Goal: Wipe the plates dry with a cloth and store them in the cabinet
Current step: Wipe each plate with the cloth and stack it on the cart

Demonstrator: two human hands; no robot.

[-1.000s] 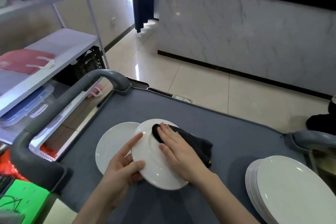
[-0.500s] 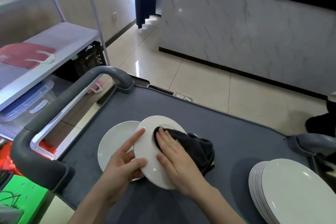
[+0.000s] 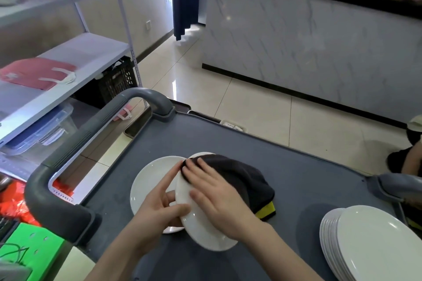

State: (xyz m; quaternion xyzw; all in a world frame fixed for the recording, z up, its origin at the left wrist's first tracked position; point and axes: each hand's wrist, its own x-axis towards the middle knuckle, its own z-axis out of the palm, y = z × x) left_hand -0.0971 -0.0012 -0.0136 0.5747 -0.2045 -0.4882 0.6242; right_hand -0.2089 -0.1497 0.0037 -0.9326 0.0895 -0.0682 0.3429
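My left hand [image 3: 159, 207] grips the left rim of a white plate [image 3: 203, 228], held tilted above the grey cart top [image 3: 296, 178]. My right hand [image 3: 217, 191] lies flat on a black cloth [image 3: 242, 175] with a yellow underside and presses it against the plate's face. The cloth drapes over the plate's far right edge. A second white plate [image 3: 150, 180] lies flat on the cart just left of the held one, partly under my left hand. A stack of several white plates [image 3: 374, 246] sits at the cart's near right corner.
The cart's grey handle [image 3: 75, 143] loops up at the left. A white metal shelf rack [image 3: 57, 70] with pink cloths and plastic boxes stands beyond it. A marble-faced counter [image 3: 319, 41] runs across the tiled floor ahead. A person's dark-clothed limb [image 3: 408, 159] shows at the right edge.
The held plate has tilted more upright and turned edge-on. My right hand and the cloth slid toward the plate's upper left rim, and the cloth now covers more of the plate.
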